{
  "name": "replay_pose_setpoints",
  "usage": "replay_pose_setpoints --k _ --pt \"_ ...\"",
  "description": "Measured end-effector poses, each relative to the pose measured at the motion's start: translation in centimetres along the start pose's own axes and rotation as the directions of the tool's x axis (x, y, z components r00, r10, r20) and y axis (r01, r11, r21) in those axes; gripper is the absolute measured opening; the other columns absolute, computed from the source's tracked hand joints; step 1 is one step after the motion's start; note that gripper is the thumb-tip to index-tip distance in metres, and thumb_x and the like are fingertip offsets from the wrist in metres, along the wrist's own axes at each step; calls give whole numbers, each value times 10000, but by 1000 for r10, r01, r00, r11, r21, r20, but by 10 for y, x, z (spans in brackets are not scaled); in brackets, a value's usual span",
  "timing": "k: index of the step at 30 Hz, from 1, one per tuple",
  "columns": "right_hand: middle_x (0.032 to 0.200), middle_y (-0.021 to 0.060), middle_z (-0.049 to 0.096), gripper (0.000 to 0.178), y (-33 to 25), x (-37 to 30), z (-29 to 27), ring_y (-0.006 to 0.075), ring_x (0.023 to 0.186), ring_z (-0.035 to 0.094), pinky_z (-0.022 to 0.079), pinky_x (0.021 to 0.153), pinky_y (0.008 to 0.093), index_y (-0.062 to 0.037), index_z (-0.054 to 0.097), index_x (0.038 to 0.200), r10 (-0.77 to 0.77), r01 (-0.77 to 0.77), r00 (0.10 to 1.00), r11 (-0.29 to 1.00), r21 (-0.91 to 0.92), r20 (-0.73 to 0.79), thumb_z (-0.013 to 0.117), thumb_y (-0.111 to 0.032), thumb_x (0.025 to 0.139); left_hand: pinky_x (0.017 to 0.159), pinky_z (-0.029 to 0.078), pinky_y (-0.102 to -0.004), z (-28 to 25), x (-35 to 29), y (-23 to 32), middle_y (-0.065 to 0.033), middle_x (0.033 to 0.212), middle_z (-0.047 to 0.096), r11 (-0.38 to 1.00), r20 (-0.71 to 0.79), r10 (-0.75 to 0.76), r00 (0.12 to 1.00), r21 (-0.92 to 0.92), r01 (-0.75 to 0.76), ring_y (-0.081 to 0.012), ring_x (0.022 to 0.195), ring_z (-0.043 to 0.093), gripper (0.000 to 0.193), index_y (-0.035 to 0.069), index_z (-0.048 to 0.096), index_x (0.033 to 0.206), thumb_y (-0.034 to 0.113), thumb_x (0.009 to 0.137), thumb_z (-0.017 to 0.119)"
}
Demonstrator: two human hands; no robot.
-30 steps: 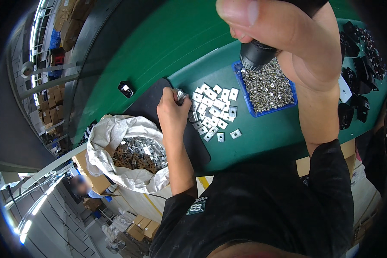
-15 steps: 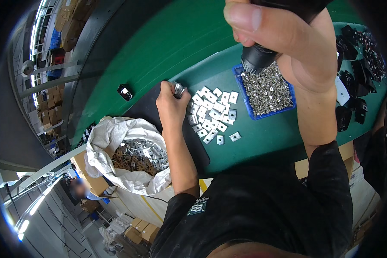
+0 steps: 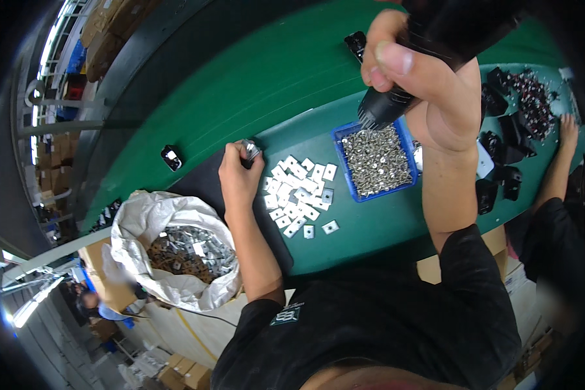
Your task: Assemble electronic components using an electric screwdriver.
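Observation:
My left hand (image 3: pixel 238 174) is closed around small shiny metal pieces (image 3: pixel 250 151) above the dark mat; how many is hidden by the fingers. Beside it, silver square plates with centre holes (image 3: pixel 292 192) lie in a loose heap on the green table. A black electric screwdriver (image 3: pixel 387 105) is gripped in my right hand (image 3: pixel 429 84), thumb and fingers wrapped round its body. Its ribbed nose points down at the far edge of a blue tray (image 3: pixel 355 197) full of silver screws (image 3: pixel 378 161). Whether the bit touches any screw, I cannot tell.
A white sack (image 3: pixel 133 224) of metal pieces stands at the left. Black parts (image 3: pixel 517 133) and dark small hardware (image 3: pixel 533 104) lie at the right, near another person's hand (image 3: pixel 568 130). Black pieces (image 3: pixel 171 157) sit on the green belt (image 3: pixel 273 71).
The view has shifted, so the table lies lower and further left. Another person's arm now shows at the right and a black part on the belt. Both my hands keep their grips.

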State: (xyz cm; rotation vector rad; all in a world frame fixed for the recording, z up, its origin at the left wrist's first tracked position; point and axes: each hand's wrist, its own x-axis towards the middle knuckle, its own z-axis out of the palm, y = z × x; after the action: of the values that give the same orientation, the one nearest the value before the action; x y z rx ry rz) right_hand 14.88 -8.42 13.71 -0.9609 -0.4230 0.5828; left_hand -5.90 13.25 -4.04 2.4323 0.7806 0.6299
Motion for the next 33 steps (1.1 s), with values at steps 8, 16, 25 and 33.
replay_pose_setpoints --k 8,16,25,33 --pt "819 45 500 590 28 10 -28 133 704 458 386 679 301 62 417 1366 -360 384 889 923 -32 281 581 -153 841 709 487 -326 -1 1 -5 -156 1003 671 983 -78 91 993 -154 -103 -274 815 620 360 28 470 831 117 746 808" --pt "817 82 519 608 26 11 -35 167 706 483 415 677 332 51 420 1357 -342 327 906 940 101 249 615 -125 810 580 492 -315 2 -1 -4 -145 947 725 964 -117 60 991 -252 -88 -251 696 659 243 28 496 775 98 822 724" --pt "848 52 505 581 26 15 -43 141 738 487 408 752 334 15 409 1382 -303 295 894 952 77 330 593 -157 858 579 505 -319 -2 -7 -6 -114 937 728 963 -113 55 992 -258 -83 -254 831 717 221 19 506 775 78 808 716" --pt "848 56 507 562 31 19 -43 142 755 498 411 755 334 16 422 1376 -277 269 894 960 72 351 596 -148 868 598 511 -311 -5 -7 -7 -104 840 697 963 -98 25 995 -263 -51 -250 991 723 208 27 506 772 49 793 711"
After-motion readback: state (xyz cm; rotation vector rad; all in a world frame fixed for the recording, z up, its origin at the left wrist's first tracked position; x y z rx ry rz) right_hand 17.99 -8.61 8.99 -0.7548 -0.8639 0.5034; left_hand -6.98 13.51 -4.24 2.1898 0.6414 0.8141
